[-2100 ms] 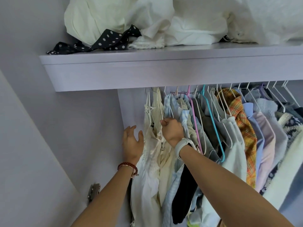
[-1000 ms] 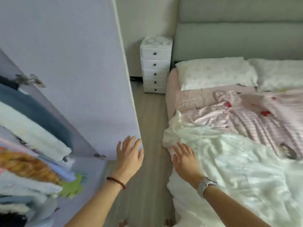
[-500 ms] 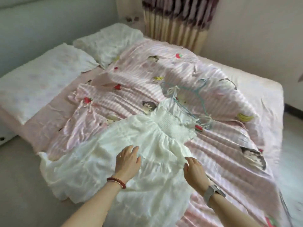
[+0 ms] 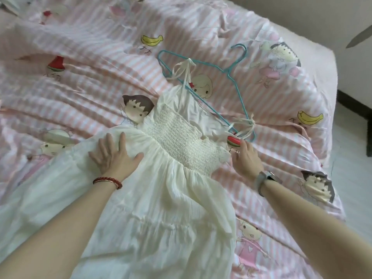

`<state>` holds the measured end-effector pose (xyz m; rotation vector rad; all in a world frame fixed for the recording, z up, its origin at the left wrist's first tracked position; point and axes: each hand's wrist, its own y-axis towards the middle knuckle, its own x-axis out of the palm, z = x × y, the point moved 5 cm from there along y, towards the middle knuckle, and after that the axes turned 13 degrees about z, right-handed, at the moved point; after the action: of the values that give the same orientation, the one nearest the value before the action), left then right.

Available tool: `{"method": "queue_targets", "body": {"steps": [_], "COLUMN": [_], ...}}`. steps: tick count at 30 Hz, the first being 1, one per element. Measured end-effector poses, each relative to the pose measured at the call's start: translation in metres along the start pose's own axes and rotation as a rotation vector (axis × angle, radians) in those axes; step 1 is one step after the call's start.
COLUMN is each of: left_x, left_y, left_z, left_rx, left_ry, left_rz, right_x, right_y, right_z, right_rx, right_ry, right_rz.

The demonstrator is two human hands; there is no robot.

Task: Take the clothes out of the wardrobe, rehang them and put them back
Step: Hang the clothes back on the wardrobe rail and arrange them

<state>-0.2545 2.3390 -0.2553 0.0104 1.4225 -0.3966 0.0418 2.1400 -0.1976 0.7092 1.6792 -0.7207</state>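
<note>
A cream-white strap dress (image 4: 161, 198) lies spread on the bed, its smocked bodice toward the far side. Its tied shoulder straps are still looped on a teal wire hanger (image 4: 235, 77) lying flat above the bodice. My left hand (image 4: 114, 156) presses flat on the skirt just left of the bodice, fingers straight. My right hand (image 4: 244, 158) rests on the bedcover at the bodice's right edge, fingers reaching toward the near strap knot and the hanger's lower end; what its fingertips touch is hidden.
The bed is covered by a pink-and-white striped quilt (image 4: 90, 67) with cartoon prints. The bed's right edge drops to a pale floor (image 4: 354, 137) beside a wall with a dark skirting board.
I have turned from the wardrobe to the bed. In the last half second both hands slid up the dress toward the bodice; the right one now sits beside the strap and hanger.
</note>
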Motion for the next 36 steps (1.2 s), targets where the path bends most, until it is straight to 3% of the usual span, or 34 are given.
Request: {"method": "queue_targets", "body": {"steps": [4,9,11,16,19,21,25,31,36], "left_x": [0.029,0.020,0.014,0.005,0.010,0.003,-0.051,-0.169,-0.246], "left_y": [0.010,0.008,0.007,-0.016,-0.052,-0.080,-0.123,-0.181,-0.256], "left_z": [-0.011,-0.013,-0.016,-0.013,-0.008,-0.009,-0.022,-0.056,-0.107], "left_rx": [-0.025,0.075,0.083,0.108,0.154,0.077,-0.086,-0.122,-0.173], "left_ry": [0.025,0.023,-0.023,-0.126,-0.122,-0.312,-0.669,-0.796,-0.894], "left_rz": [-0.024,0.239,0.257,0.114,-0.029,-0.069,0.128,0.523,0.781], "right_x": [0.018,0.018,0.016,0.002,-0.002,-0.009,-0.037,-0.119,-0.180], "right_y": [0.051,0.101,0.105,0.059,0.013,-0.017,-0.070,-0.137,-0.211], "right_z": [0.002,0.008,0.001,-0.034,-0.051,-0.060,-0.073,-0.109,-0.140], "right_rx": [0.090,0.304,0.352,0.351,0.307,0.257,0.100,-0.264,-0.449], "right_ry": [-0.016,0.192,0.285,0.428,0.522,0.582,0.626,0.621,0.743], "right_rz": [0.069,0.111,0.077,0.278,0.309,0.309,0.293,0.315,0.290]}}
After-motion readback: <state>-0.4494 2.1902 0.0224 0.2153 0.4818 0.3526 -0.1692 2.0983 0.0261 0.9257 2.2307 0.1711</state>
